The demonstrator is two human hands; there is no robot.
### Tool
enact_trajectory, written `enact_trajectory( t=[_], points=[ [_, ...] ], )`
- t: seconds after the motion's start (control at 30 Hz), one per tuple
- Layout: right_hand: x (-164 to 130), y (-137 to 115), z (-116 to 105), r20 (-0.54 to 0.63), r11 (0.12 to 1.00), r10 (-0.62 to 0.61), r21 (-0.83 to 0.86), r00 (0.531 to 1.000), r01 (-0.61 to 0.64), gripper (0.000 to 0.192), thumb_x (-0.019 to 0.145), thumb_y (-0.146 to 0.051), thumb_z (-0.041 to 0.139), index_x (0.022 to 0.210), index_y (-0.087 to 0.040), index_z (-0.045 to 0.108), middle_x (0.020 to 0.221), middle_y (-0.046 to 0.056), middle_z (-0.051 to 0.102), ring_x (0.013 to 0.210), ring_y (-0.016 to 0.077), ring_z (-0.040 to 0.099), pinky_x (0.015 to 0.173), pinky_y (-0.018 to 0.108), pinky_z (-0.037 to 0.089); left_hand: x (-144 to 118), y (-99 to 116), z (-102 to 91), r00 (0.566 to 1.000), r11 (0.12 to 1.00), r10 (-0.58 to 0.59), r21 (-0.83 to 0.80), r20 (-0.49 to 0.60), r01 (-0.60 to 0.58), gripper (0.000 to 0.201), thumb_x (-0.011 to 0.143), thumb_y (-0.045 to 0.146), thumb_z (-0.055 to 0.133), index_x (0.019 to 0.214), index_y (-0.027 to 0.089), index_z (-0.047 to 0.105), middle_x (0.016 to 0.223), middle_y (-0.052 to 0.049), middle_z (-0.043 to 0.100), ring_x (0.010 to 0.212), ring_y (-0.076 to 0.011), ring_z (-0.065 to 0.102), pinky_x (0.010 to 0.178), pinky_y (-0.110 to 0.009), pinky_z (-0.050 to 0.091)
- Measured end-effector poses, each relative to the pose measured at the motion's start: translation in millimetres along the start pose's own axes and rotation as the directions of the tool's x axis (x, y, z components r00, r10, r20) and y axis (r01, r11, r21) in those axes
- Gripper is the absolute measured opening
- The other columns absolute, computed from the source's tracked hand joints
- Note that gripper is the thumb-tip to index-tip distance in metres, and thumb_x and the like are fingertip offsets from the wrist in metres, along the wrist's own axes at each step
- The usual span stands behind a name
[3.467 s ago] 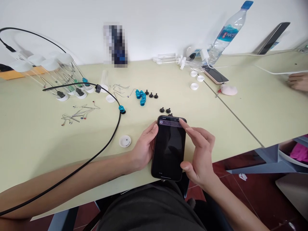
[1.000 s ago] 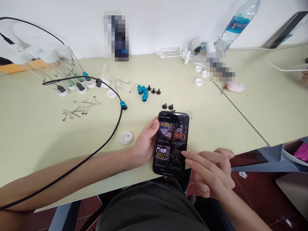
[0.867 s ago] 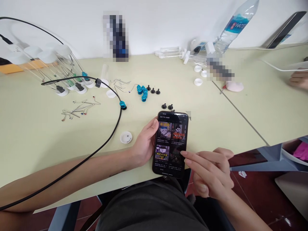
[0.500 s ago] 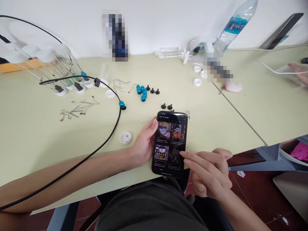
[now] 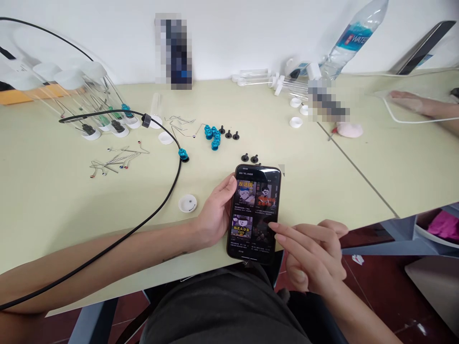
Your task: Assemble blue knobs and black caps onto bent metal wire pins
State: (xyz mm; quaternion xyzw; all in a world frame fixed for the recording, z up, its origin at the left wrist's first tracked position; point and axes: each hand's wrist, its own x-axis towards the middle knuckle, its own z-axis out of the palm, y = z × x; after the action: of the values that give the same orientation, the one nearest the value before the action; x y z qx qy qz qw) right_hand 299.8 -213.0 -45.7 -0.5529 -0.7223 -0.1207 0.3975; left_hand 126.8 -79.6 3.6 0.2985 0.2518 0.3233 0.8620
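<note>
Here, left grip (image 5: 215,212) clasped round a glossy, round-cornered phone (image 5: 254,214), right grip (image 5: 315,253) loosely apart, fingertip (image 5: 274,226) at its smooth screen (image 5: 249,243).

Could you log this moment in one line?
left hand: holds phone | right hand: over phone's right side | nearby: blue fittings, white cap

Your left hand (image 5: 216,212): one smartphone (image 5: 254,214), lit, over the near edge of the tabletop (image 5: 322,177). Your right hand (image 5: 317,253): index fingertip (image 5: 274,227) by its screen. Far edge: one water bottle (image 5: 353,40).
</note>
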Motion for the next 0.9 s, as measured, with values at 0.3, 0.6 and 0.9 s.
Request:
enact_trajectory(
  t=[0.3,0.6,0.9],
  points=[
    [48,-17,4,-0.104,0.982,-0.185,-0.063,0.977,0.179,0.04,0.096,-0.031,0.033,0.117,-0.016,0.063,0.107,0.011,0.074,0.086,0.0281,0.064,0.065,0.042,0.036,0,2,4.1,1.0,1.0,0.002,-0.013,-0.019,-0.003,0.027,0.097,0.034,0.044,0.105,0.018,0.064,0.1,-0.005,0.068,0.088,-0.0163,0.062,0.08,-0.029,0.05],
    [46,-18,1,-0.079,0.997,-0.077,-0.013,0.994,0.077,0.039,0.096,-0.036,0.034,0.121,-0.019,0.058,0.115,0.013,0.068,0.093,0.0285,0.061,0.073,0.045,0.042,-1,1,2.4,1.0,1.0,0.006,-0.015,-0.026,-0.006,0.025,0.095,0.037,0.049,0.103,0.019,0.064,0.099,-0.004,0.067,0.088,-0.0163,0.062,0.081,-0.03,0.049],
    [41,-60,-22,0.431,0.816,0.435,0.184,0.791,-0.549,0.091,0.087,-0.067,0.044,0.155,-0.023,0.004,0.139,0.018,0.042,0.115,0.0335,0.052,0.089,0.05,0.051,-4,13,10.2,0.972,0.993,0.0,-0.114,-0.234,-0.027,0.034,0.095,0.044,0.045,0.114,0.019,0.06,0.111,-0.009,0.067,0.098,-0.0238,0.064,0.088,-0.041,0.051]
  ],
)
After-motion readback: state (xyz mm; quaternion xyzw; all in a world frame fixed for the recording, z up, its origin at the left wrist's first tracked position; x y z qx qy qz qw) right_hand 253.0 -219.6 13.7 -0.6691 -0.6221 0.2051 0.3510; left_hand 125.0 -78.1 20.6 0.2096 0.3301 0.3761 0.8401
